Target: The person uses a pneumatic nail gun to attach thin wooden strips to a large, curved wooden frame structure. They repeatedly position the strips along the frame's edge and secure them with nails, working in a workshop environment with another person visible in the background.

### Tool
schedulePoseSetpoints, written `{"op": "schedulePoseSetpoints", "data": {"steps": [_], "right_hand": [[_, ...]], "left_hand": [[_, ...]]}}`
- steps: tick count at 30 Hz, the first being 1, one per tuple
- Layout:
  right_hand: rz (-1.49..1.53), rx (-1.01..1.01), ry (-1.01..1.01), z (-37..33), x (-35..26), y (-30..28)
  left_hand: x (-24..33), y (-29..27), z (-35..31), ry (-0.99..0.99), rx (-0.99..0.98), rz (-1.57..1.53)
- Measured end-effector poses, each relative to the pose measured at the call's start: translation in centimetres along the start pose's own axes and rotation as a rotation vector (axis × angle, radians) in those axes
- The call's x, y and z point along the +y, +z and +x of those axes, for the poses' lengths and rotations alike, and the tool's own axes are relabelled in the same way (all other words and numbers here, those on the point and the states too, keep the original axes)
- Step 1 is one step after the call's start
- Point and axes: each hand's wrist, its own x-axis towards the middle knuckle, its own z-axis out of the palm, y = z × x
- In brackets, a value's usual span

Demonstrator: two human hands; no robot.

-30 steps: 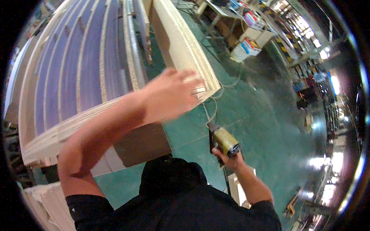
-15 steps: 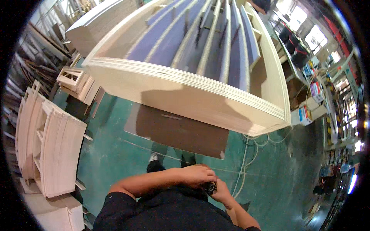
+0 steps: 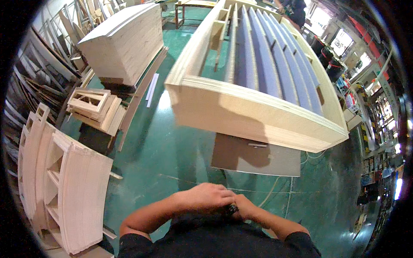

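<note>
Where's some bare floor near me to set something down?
Green floor lies mostly bare between the curved wooden stack and the brown board, and right of both board and pale hose. The far left is crowded with leaning timber and small stacked frames.

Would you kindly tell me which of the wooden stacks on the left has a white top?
The large block-like stack, beyond the small frame stack; the latter and the curved stack show bare wood instead.

Light (image 3: 164,101) glints off the green floor (image 3: 142,148), bright windows (image 3: 341,42) at upper right, a table (image 3: 195,4) farther back.
</note>
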Motion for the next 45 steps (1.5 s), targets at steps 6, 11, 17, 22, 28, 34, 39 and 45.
{"op": "schedulePoseSetpoints", "data": {"steps": [6, 11, 17, 22, 28, 34, 39, 45], "right_hand": [[0.358, 0.326, 0.257, 7.2, -5.7, 0.3], [0.264, 0.345, 0.254, 12.1, -5.7, -0.3], [0.433, 0.443, 0.216, 19.3, -7.4, -4.4], [0.474, 0.578, 0.380, 21.1, -10.2, -5.7], [0.582, 0.791, 0.468, 23.3, -14.1, -5.3], [0.611, 1.145, 0.467, 28.1, -18.8, -5.2], [0.577, 1.281, 0.639, 31.1, -22.0, -4.5], [0.529, 1.386, 0.688, 32.5, -24.1, -5.1]], "left_hand": [[-7.2, -10.7, -7.7, -0.072, 0.284, 0.091], [-17.4, -24.1, -13.0, -0.350, 0.737, 0.199], [-24.4, -27.2, -11.7, -0.204, 0.524, -0.084], [-26.9, -28.5, -10.6, -0.057, 0.385, 0.026], [-30.1, -33.9, -8.8, 0.214, 0.129, 0.317], [-31.3, -37.5, -1.4, 0.542, -0.132, 0.340], [-31.4, -37.7, 2.0, 0.691, -0.419, 0.334], [-31.7, -37.7, 2.7, 0.729, -0.465, 0.334]]}}
